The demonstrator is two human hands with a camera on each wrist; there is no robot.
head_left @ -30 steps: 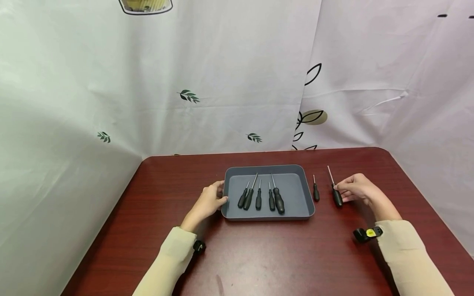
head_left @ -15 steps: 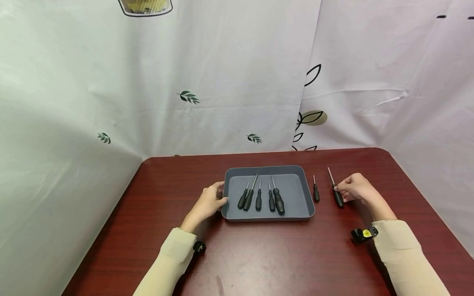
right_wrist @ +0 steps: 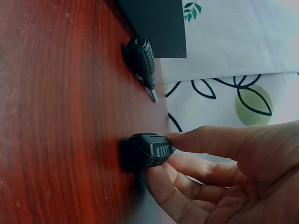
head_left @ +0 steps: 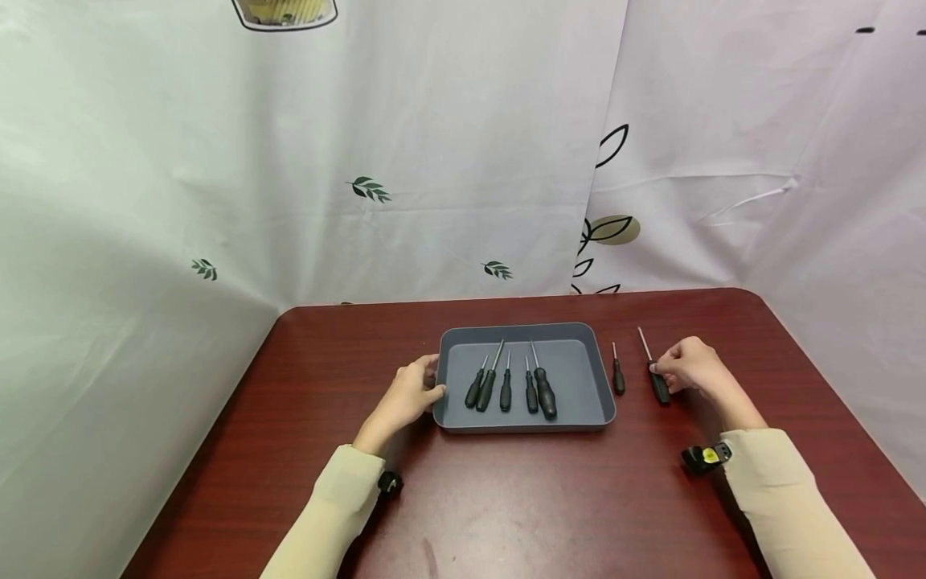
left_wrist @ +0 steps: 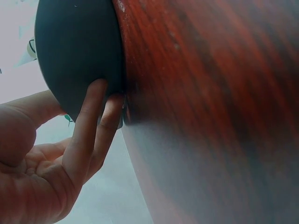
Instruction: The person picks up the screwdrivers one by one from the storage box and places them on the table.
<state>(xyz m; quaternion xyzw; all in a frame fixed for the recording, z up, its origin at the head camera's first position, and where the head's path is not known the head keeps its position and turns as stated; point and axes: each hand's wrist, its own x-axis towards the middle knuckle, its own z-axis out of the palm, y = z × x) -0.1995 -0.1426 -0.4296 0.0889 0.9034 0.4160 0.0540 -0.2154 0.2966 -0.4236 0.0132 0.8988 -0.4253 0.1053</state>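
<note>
A grey rectangular tray (head_left: 571, 386) lies on the table, with several black-handled screwdrivers (head_left: 546, 394) side by side inside it. My left hand (head_left: 405, 394) holds the tray's left end. In the left wrist view, fingers (left_wrist: 88, 116) press the outer wall while the thumb reaches over the rim. To the right of the tray, my right hand (head_left: 690, 366) pinches the black handle of a screwdriver (head_left: 659, 388) between thumb and fingers, its shaft directed toward the back. The right wrist view shows this handle (right_wrist: 152, 148) from its butt end, close over the table. Between tray and hand lies a smaller screwdriver (head_left: 618, 378).
The dark red wooden table (head_left: 521, 507) has its back edge just beyond the tray. White curtains (head_left: 434, 121) with leaf prints hang behind it and along both sides. A black wrist camera (head_left: 703, 458) sits on the right wrist, another (head_left: 391, 484) on the left.
My right wrist and forearm have shifted slightly left, while the pinched screwdriver stays almost in place. The left hand and the tray have not moved.
</note>
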